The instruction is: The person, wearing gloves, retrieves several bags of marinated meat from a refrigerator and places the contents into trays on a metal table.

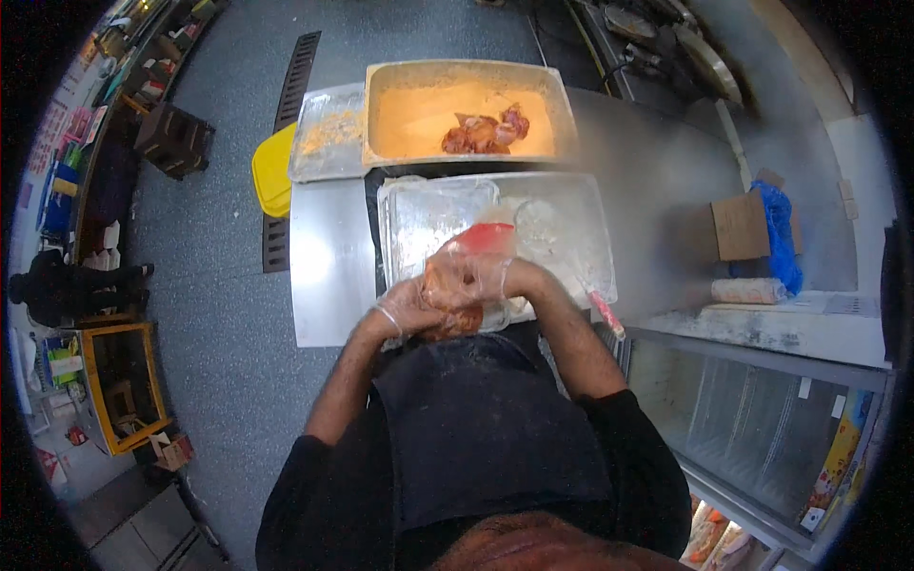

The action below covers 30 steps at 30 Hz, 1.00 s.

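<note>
My left hand (410,308) and my right hand (485,275) both wear clear plastic gloves. Between them they grip a reddish-brown piece of marinated meat (457,322), close in front of my dark apron. A bright red, blurred piece (482,235), perhaps part of a plastic bag, sticks out beyond my right hand. Beneath the hands is a pale tub (603,214) with a clear plastic container (435,207) inside it, at the left. Farther off, a deep pan (464,68) holds orange powder (410,118) with several marinated meat pieces (482,135) lying on it.
A tool with a red handle (605,314) leans over the tub's right corner. Left of the pan lies a crumb-strewn clear tray (321,150), beside a yellow lid (273,171). A glass-topped freezer (735,407) stands at right. Another person (71,285) is far left.
</note>
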{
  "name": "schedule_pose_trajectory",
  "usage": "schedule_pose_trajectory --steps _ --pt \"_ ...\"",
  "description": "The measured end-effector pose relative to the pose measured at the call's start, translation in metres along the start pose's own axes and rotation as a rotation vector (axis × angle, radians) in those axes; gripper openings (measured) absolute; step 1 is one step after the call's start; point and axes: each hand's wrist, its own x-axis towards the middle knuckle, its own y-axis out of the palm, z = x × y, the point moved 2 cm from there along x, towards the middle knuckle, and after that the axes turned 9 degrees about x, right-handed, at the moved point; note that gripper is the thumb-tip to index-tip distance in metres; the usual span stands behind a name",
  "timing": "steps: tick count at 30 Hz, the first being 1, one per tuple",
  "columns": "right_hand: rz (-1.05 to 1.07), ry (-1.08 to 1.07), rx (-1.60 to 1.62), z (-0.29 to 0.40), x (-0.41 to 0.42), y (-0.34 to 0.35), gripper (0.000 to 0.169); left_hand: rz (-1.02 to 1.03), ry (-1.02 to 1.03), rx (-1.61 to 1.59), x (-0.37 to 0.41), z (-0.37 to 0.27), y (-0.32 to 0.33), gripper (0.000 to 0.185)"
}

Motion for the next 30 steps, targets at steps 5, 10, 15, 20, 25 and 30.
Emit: schedule_pose_trajectory --steps 5,10,15,20,25,30 --pt "0.004 0.002 0.024 -0.008 -0.001 -0.001 0.055 -0.02 -0.037 0.04 -0.001 -0.002 0.001 0.041" --pt "-0.284 0.132 0.177 0.011 -0.014 0.005 0.043 -0.054 -0.164 0.195 -0.004 -0.025 -0.003 0.029" --pt "-0.344 0.021 0.158 0.013 -0.023 -0.008 0.034 -0.167 -0.238 0.03 0.001 -0.019 0.006 0.031" --pt "-0.165 0.249 0.382 0.063 -0.065 -0.056 0.045 -0.244 -0.221 0.084 -0.004 0.009 0.002 0.045" --pt "-0.573 0.125 0.419 0.055 -0.056 -0.125 0.045 -0.238 -0.072 0.033 0.002 0.042 0.008 0.072" --pt "-0.95 0.081 0.196 0.034 -0.038 -0.125 0.031 -0.166 0.001 -0.072 -0.01 0.03 0.007 0.085"
